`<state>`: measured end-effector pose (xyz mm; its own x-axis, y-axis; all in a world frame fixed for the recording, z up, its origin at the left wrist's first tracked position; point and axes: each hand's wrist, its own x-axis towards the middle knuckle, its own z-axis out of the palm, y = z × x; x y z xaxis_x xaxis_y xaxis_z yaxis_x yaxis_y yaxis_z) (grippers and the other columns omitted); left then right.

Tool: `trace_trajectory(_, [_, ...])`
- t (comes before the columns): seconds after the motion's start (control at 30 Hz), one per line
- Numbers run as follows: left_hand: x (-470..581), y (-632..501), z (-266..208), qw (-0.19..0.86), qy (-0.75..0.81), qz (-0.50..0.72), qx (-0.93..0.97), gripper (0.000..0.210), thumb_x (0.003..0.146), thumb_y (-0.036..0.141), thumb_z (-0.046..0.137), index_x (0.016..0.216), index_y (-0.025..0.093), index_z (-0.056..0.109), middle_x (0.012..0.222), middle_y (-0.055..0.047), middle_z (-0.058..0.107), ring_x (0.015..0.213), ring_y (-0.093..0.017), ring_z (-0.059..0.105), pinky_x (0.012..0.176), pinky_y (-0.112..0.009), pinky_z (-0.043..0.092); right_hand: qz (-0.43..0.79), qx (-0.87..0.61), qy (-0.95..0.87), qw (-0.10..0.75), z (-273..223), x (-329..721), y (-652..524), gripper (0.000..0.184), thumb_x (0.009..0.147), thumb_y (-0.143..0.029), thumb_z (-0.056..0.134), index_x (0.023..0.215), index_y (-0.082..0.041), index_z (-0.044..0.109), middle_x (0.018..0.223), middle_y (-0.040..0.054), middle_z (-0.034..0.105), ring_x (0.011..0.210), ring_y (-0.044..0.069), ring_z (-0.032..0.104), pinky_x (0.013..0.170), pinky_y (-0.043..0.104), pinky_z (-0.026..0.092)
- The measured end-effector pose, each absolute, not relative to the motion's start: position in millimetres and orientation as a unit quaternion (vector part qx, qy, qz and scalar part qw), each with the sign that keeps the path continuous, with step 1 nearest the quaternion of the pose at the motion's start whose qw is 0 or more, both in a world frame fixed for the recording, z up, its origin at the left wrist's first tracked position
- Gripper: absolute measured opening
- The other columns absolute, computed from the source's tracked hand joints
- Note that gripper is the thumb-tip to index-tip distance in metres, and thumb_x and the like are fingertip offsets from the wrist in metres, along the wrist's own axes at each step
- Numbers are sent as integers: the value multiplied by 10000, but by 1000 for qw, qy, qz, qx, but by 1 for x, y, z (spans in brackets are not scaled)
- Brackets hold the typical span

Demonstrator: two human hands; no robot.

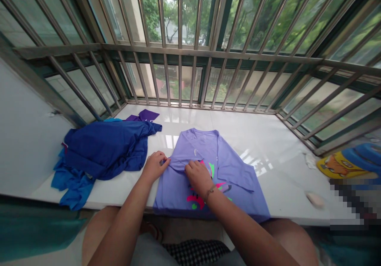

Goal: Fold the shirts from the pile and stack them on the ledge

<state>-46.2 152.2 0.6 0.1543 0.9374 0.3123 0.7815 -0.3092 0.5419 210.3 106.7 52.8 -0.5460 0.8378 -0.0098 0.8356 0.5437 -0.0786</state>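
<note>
A lavender T-shirt (235,163) with a bright pink and green print lies spread on the white ledge, its collar toward the window. Its right sleeve is folded inward over the body, and its lower end reaches the ledge's front edge. At the shirt's left side, my left hand (154,166) pinches the sleeve cloth between thumb and fingers. My right hand (199,175), with a bracelet at the wrist, rests over the print; its curled fingers grip the cloth near the left sleeve. The fingertips of this hand are partly hidden.
A heap of dark blue clothes (107,149) lies on the left, with lighter blue cloth (77,190) beneath and purple cloth (149,115) behind. Metal bars (178,79) border the white ledge (279,171). A yellow-and-blue container (342,165) and a small pale object (314,199) are at right.
</note>
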Motion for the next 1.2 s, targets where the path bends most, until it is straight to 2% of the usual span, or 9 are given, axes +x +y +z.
trace_trajectory(0.17, [-47,154,-3,122,567,311,753,275,1009,419,622,816,241,703,951,-67,714,945,-251,667,889,-376,509,-1,-444,-893,71,60,209,98,157,1117,-215,530,1140,-216,686,1097,101,713,1052,273,597,877,377,451])
trace_trajectory(0.3, [-50,156,-8,104,558,311,762,235,976,412,678,811,245,698,928,-52,698,930,-250,663,857,-371,497,20,-438,-897,58,59,209,91,133,1109,-285,593,1076,-216,703,1075,89,717,1055,269,613,882,374,458])
trace_trajectory(0.47, [-51,157,-10,103,552,312,766,229,946,411,724,793,245,686,906,-42,695,898,-247,660,830,-372,490,36,-595,-798,90,53,221,103,254,1134,-399,553,1169,-201,708,1164,110,715,1096,271,645,918,374,486])
trace_trajectory(0.57, [-51,157,-9,105,550,318,765,247,955,418,710,784,244,677,888,-40,690,886,-246,658,820,-370,487,39,-673,-736,66,49,228,116,322,1074,-438,664,1236,-160,687,1233,153,687,1127,303,649,874,373,507])
trace_trajectory(0.67, [-51,157,-8,109,547,326,764,275,978,435,679,781,244,669,895,-42,691,884,-242,658,830,-367,490,60,-669,-738,63,44,229,126,220,1055,-362,695,1163,-170,700,1224,149,690,1148,292,650,897,353,506])
trace_trajectory(0.8, [-50,156,-6,115,548,330,760,285,998,434,644,787,243,667,900,-49,690,892,-241,657,838,-373,492,96,-642,-747,141,43,229,125,103,1083,-267,627,1101,-183,683,1129,116,729,1096,267,677,922,334,492])
trace_trajectory(0.97, [-50,155,-6,117,549,334,757,282,993,429,642,783,242,658,909,-53,695,909,-248,663,849,-382,494,169,-652,-690,264,46,243,105,107,1094,-306,566,1096,-211,616,937,61,733,857,237,716,735,308,453])
trace_trajectory(1.07, [-49,155,-5,118,548,333,759,297,998,440,635,774,244,645,923,-55,703,926,-252,664,865,-388,492,206,-651,-665,304,40,255,95,127,1071,-352,552,1047,-230,578,857,36,710,759,226,702,675,302,426])
trace_trajectory(1.2, [-48,154,-2,118,546,326,763,304,985,436,635,747,249,611,894,-52,695,897,-249,650,841,-385,487,240,-653,-641,325,24,266,95,103,1007,-350,555,987,-251,533,830,28,696,766,234,704,692,307,453])
